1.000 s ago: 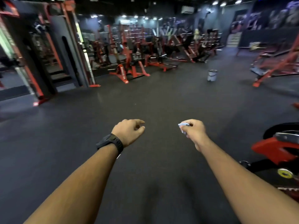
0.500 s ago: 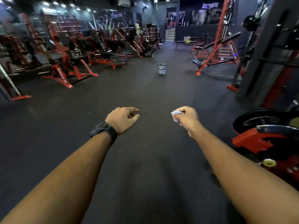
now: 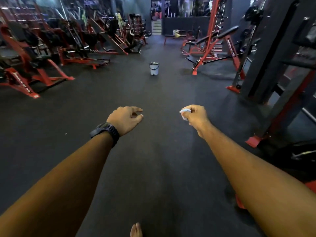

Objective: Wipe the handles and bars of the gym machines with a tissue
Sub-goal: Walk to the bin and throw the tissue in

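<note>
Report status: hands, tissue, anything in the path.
Left hand loosely curled, empty. Right hand gripping tissue, not wiping yet. Bucket stands mid-aisle ahead.

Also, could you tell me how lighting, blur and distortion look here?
Head view: dim, with a paler patch down the dark floor; wide-angle distortion stretches the forearms and leans the black rack; the red machines at left are blurred; the left hand, right hand, tissue and bucket look fairly sharp.

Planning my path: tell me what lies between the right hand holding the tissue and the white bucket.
Nothing but bare dark floor, in the head view, between the right hand gripping the tissue and the white bucket.
</note>
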